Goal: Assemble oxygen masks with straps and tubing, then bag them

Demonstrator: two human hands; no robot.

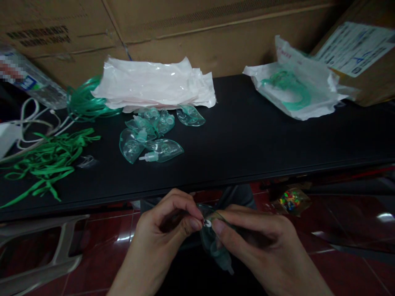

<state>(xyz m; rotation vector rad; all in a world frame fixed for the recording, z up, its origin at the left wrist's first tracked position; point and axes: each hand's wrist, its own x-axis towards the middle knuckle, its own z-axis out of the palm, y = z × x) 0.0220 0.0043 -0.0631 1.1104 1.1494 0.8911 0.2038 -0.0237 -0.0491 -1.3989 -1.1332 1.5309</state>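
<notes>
Just in front of the table edge, my right hand [256, 234] is closed on a clear green oxygen mask [212, 240], thumb on one side of its rim. The mask's connector points down toward my lap. My left hand [173, 224] pinches with thumb and forefinger at a small shiny whitish piece [207, 223] on the mask's edge, between the fingertips of both hands. Its exact kind is too small to make out. On the table beyond lies a cluster of similar clear masks [165, 150], some with pale connectors.
Flat white packages [154, 82] are stacked behind the masks. Coiled green tubing [89, 98], green elastic straps [52, 158] and white cables [31, 111] lie left. An opened white pouch [265, 76] with tubing lies right. Cardboard boxes [197, 45] line the back.
</notes>
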